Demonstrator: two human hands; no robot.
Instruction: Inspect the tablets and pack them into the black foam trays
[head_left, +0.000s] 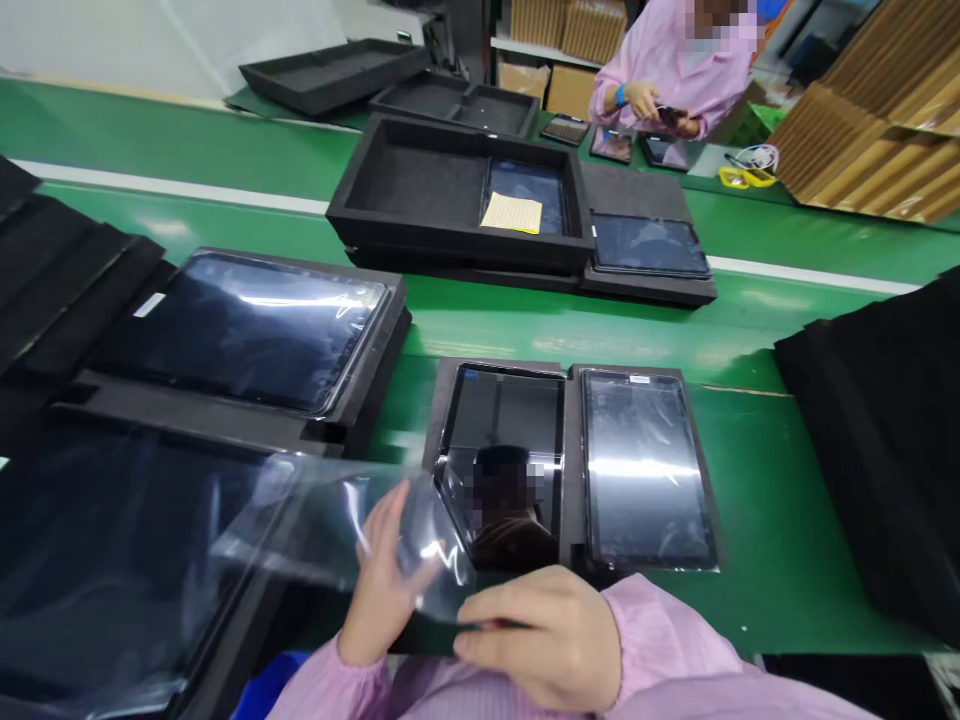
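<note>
Mostly green table (780,490), striped in white, across the whole view. At its far side, co-worker (679,55) in pink, near a pile of cardboard (862,150). Right edge: tall black stack (862,430). Lower left: big dark panel (127,560), glossy, cut off by the frame. Just beyond it: large tablet (262,330) on dark foam (187,400). Mid-far: black tray (420,170) with two compartments, screen (525,180) in the right one. Next, clear film (330,510), blurred in parts, at both hands; in view, across the panel's right edge and over the lower-left part of the middle tablet (502,410). Just right of that: another tablet (649,500), also on dark foam, with a bright reflection across. Right hand (551,635): thumb and forefinger together, clamped on the film's near corner. Left hand (386,570): thumb and fingers apart, with film over them; can't tell how firmly touching. Smaller: yellowish sheet (514,213), partly over the screen in the tray. Last, dark device (667,115), held by the co-worker.
</note>
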